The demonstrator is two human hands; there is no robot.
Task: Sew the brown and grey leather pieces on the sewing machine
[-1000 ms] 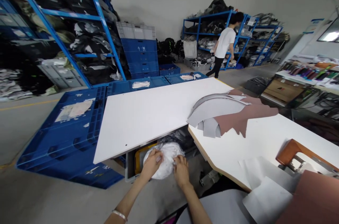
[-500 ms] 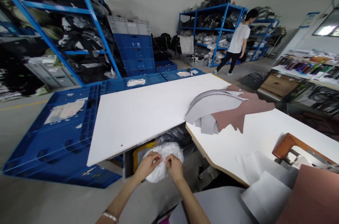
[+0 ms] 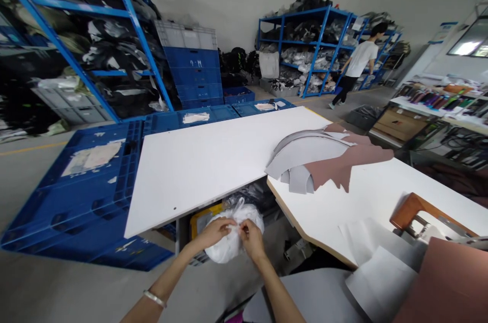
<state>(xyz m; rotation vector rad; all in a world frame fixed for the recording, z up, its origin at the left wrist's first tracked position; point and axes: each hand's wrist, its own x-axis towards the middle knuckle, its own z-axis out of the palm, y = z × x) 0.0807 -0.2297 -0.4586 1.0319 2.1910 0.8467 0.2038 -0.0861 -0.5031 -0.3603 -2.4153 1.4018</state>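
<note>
A bulging white plastic bag point(image 3: 229, 246) hangs low in front of the white table's point(image 3: 206, 160) near edge, over a yellow-rimmed bin point(image 3: 199, 217). My left hand point(image 3: 214, 232) and my right hand point(image 3: 250, 237) both pinch the bag's gathered top, fingertips almost touching. A bracelet shows on my left wrist. Grey and brown cut material pieces point(image 3: 324, 157) lie stacked on the table to the right.
Blue plastic crates point(image 3: 84, 185) line the table's left and far side. Blue shelving point(image 3: 95, 43) packed with dark bundles stands left and at the back. A person in a white shirt point(image 3: 356, 66) walks by the far shelves. Paper sheets and a wooden-edged frame point(image 3: 415, 211) lie near right.
My hands drew together on the bag's top and lifted it slightly. The person in the white shirt walked to the right along the far shelves.
</note>
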